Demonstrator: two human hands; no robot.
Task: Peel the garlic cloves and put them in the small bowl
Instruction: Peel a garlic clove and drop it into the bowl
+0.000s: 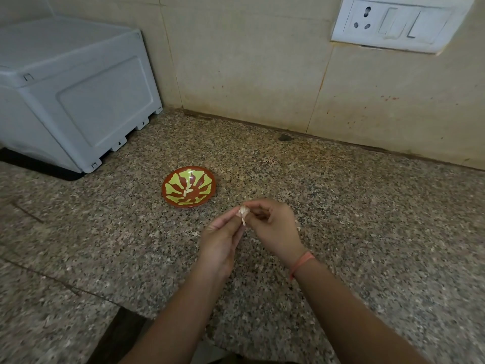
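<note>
A small red bowl [202, 194] with a green leaf pattern sits on the granite counter, and two pale peeled cloves [188, 192] lie at its centre. Just in front of the bowl and to its right, both hands meet above the counter. My left hand [220, 241] and my right hand [271, 227] together pinch a piece of garlic [243, 213] between their fingertips. A strip of papery skin hangs down from it. The fingers hide most of the garlic.
A grey plastic box [70, 95] stands at the back left on the speckled counter [367, 219]. A tiled wall with a white socket and switch plate [399, 23] runs along the back. The counter's front edge has a notch near my left forearm.
</note>
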